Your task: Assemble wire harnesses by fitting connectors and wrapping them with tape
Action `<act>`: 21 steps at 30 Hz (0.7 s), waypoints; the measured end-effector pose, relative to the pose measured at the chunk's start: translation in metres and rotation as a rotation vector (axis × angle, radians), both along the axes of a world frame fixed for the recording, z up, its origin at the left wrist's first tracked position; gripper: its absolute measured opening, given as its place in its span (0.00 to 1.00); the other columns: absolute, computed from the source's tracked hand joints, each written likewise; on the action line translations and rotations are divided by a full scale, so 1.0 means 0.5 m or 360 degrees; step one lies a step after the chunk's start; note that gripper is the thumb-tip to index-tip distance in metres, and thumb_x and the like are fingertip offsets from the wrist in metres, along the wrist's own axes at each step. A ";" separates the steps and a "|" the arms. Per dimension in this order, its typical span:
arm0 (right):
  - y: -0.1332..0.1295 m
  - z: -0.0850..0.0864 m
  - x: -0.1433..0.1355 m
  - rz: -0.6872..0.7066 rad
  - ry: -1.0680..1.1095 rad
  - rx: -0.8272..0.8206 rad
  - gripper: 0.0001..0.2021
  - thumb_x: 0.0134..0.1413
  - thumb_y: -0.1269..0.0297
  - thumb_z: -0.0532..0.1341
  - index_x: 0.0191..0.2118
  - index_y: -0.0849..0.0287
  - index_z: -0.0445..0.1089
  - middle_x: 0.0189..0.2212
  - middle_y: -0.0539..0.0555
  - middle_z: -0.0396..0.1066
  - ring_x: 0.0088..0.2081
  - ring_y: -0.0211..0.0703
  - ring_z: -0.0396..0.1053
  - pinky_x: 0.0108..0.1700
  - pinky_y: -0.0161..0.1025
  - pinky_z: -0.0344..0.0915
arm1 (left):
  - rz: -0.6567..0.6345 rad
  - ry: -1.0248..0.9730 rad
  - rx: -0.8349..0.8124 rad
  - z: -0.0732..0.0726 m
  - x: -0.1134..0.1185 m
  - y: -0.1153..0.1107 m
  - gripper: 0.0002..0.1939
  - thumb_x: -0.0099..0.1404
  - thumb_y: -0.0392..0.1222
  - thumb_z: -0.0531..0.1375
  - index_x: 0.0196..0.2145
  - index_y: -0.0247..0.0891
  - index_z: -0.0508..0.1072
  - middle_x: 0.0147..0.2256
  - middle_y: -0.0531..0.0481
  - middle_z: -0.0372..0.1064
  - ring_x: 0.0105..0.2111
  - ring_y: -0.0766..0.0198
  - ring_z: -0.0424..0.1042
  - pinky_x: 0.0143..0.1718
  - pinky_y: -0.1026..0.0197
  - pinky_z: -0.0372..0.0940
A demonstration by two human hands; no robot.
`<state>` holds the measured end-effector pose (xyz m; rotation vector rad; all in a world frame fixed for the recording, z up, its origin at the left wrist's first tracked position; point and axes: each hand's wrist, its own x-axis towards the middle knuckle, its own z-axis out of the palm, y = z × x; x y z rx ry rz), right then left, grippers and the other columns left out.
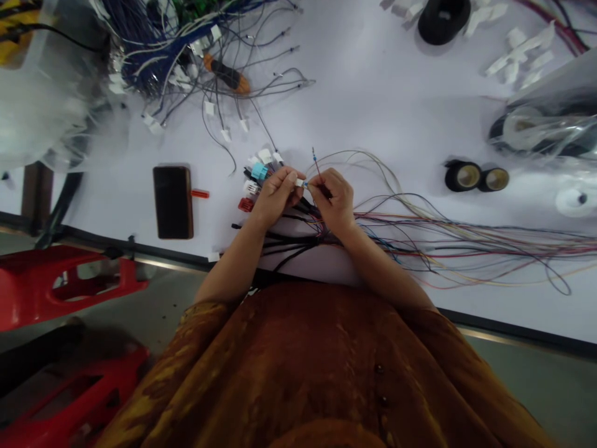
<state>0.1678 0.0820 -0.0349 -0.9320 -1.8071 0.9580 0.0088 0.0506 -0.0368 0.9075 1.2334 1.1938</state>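
My left hand point(278, 194) pinches a small white connector point(299, 183) between thumb and fingers. Close against it, my right hand point(332, 197) is closed on a thin wire whose blue-sealed end point(306, 184) meets the connector's edge; whether it sits inside I cannot tell. A second wire with a blue seal and metal terminal point(314, 158) sticks up from between my right fingers. Left of my left hand lie a light blue connector point(259, 171), a white connector point(250, 187) and a red connector point(245, 204). Under my wrists runs a bundle of wires point(448, 233), spreading to the right.
A dark phone point(173, 202) lies at left beside an orange-red strip point(200, 194). Blue wires point(153, 56) and an orange-black screwdriver point(227, 73) are at upper left. Black tape rolls point(462, 176) stand at right. Red stools point(69, 280) are below the table's left edge.
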 end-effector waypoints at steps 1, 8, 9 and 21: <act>-0.001 0.000 0.001 0.0000 -0.0038 0.0011 0.10 0.65 0.65 0.57 0.30 0.55 0.63 0.29 0.50 0.66 0.32 0.38 0.63 0.38 0.38 0.63 | -0.0009 0.0017 0.0004 0.000 -0.001 0.000 0.23 0.65 0.65 0.62 0.36 0.40 0.71 0.22 0.53 0.62 0.19 0.70 0.60 0.19 0.65 0.55; -0.004 -0.001 0.004 0.0011 -0.0050 0.0108 0.09 0.65 0.67 0.57 0.31 0.56 0.65 0.30 0.50 0.65 0.33 0.38 0.64 0.38 0.38 0.61 | -0.0030 0.0167 0.0091 0.011 0.002 -0.003 0.24 0.64 0.66 0.62 0.34 0.40 0.72 0.21 0.54 0.63 0.18 0.71 0.59 0.19 0.67 0.55; -0.003 -0.003 0.003 0.0002 -0.0010 0.0051 0.09 0.64 0.67 0.58 0.30 0.56 0.64 0.28 0.49 0.65 0.32 0.37 0.63 0.36 0.37 0.61 | -0.0031 0.0190 0.0118 0.014 0.004 -0.003 0.24 0.64 0.66 0.62 0.34 0.40 0.72 0.21 0.54 0.64 0.18 0.71 0.60 0.20 0.67 0.56; 0.004 -0.005 0.004 0.0047 0.0031 -0.0348 0.08 0.60 0.63 0.60 0.30 0.57 0.66 0.26 0.48 0.64 0.30 0.36 0.61 0.34 0.37 0.59 | 0.0057 0.0236 0.0145 0.004 0.006 -0.001 0.25 0.64 0.67 0.62 0.32 0.41 0.68 0.22 0.55 0.64 0.19 0.71 0.62 0.20 0.66 0.58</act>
